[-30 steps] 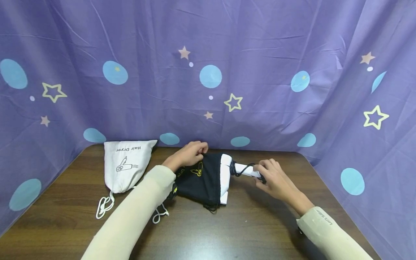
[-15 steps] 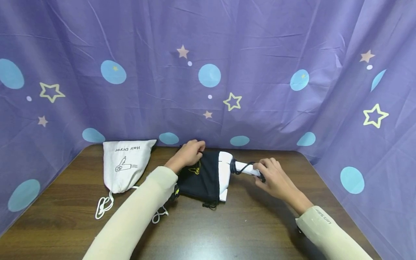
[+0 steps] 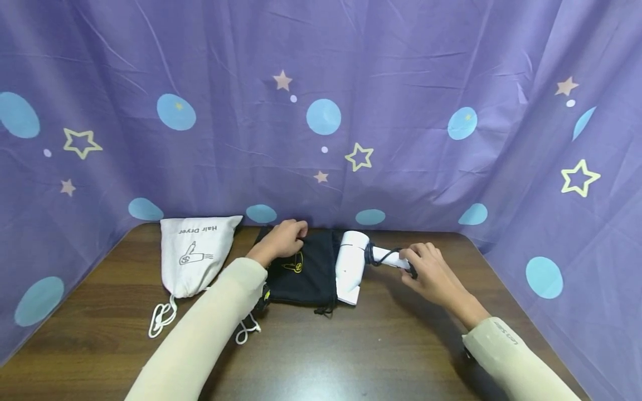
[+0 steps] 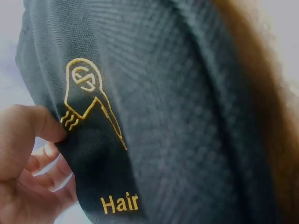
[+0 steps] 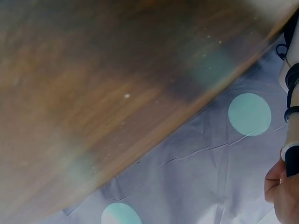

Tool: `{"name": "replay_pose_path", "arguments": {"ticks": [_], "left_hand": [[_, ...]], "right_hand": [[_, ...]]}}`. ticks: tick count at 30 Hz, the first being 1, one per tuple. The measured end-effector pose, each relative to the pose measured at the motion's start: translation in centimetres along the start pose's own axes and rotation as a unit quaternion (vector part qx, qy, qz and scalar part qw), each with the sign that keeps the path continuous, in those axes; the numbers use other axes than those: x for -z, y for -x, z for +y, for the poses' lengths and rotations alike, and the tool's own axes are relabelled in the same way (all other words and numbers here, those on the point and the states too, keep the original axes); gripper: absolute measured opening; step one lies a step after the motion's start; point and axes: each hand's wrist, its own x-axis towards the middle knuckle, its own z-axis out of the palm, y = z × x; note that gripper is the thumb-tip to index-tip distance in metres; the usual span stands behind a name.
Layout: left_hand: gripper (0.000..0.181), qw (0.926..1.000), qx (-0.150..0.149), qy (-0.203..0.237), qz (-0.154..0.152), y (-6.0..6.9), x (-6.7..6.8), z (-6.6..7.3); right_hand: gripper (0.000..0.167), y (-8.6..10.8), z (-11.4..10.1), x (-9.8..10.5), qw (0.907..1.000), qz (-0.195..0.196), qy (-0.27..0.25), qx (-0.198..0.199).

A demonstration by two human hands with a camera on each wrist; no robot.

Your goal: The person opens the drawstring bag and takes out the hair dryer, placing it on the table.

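Note:
A white hair dryer (image 3: 350,262) lies sideways at the mouth of a black drawstring bag (image 3: 316,278), its head outside beside the opening. Dark cord (image 3: 370,254) is wound around its handle. My right hand (image 3: 432,277) grips the handle's end; the right wrist view catches only part of that hand (image 5: 286,193) at its edge. On the bag's far side, my left hand (image 3: 282,240) pinches the fabric. Up close in the left wrist view, the thumb (image 4: 44,122) presses on the cloth's edge beside a yellow dryer drawing, with other fingers behind.
A white "Hair Dryer" drawstring bag (image 3: 195,256) lies to the left, its white cord (image 3: 161,320) trailing forward. Another white cord end (image 3: 247,329) shows beside my left sleeve. A purple curtain (image 3: 411,111) hangs behind the wooden table (image 3: 341,356).
The dryer's head has come out of the black bag, where cloth covered part of it before. My left hand and the bag have shifted slightly left, my right hand slightly right.

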Motion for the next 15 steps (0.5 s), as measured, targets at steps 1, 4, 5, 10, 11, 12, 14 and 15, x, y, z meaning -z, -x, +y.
{"name": "replay_pose_path", "arguments": {"ticks": [1,4,5,10,11,12,14,15], "left_hand": [[0.011,1.0000,0.000,-0.002,-0.002,0.0,0.0,0.0],[0.011,0.9999,-0.002,-0.011,-0.011,0.0,-0.1,0.2],[0.011,0.9998,-0.004,-0.013,-0.012,0.0,-0.1,0.3],[0.012,0.9995,-0.009,-0.027,-0.012,-0.1,0.0,0.9],[0.012,0.9994,-0.008,-0.030,-0.013,-0.1,0.0,1.0],[0.013,0.9993,-0.006,-0.033,-0.015,-0.1,0.0,1.1],[0.014,0.9990,-0.004,-0.040,-0.019,-0.1,0.0,1.3],[0.014,0.9988,-0.004,-0.042,-0.022,-0.1,0.0,1.3]], "right_hand": [[0.033,0.1,0.1,0.0,1.0000,0.000,0.001,-0.001],[0.033,0.4,0.4,0.0,1.0000,0.000,0.002,-0.009],[0.033,0.5,0.5,0.1,0.9999,0.001,0.002,-0.013],[0.033,1.1,1.2,0.3,0.9995,0.006,0.008,-0.029],[0.034,1.2,1.4,0.4,0.9994,0.007,0.011,-0.032],[0.034,1.3,1.5,0.5,0.9993,0.007,0.013,-0.036],[0.035,1.4,1.8,0.6,0.9989,0.007,0.019,-0.043],[0.035,1.5,1.9,0.7,0.9986,0.006,0.021,-0.047]]}}
